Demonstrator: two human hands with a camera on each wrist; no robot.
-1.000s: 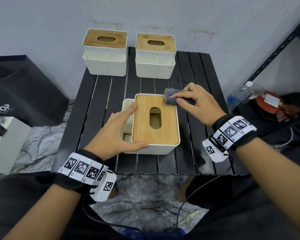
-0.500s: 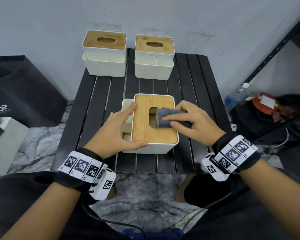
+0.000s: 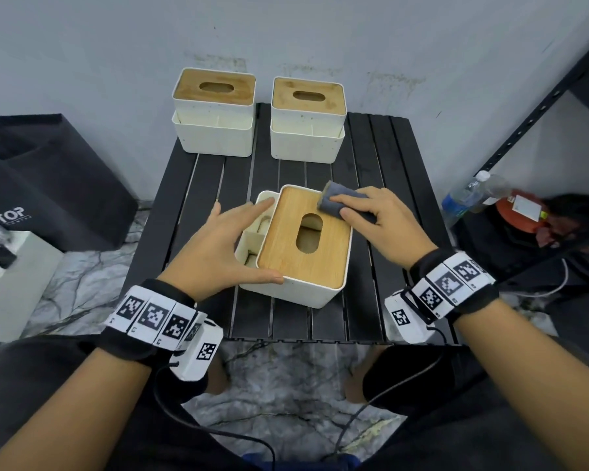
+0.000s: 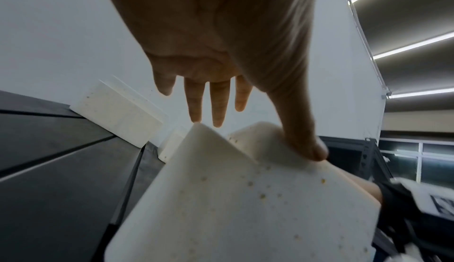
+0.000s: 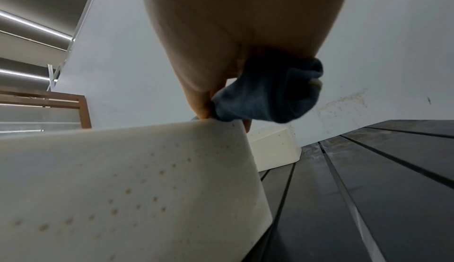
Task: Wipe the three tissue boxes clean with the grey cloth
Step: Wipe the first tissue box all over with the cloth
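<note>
The near tissue box, white with a wooden slotted lid, sits slightly askew mid-table. My right hand grips the folded grey cloth and presses it on the lid's far right corner. In the right wrist view the cloth is bunched under my palm at the edge of the box. My left hand rests on the box's left side with straight fingers over the side compartment. Its thumb presses the speckled near wall. Two more boxes stand at the back.
The black slatted table ends just before my wrists. A black bag and a white unit are on the left. On the right a plastic bottle and a red object lie under a black shelf frame.
My right hand swept the cloth from the lid's far right corner to the slot and back again. The near box has turned slightly, and my left index finger left the lid.
</note>
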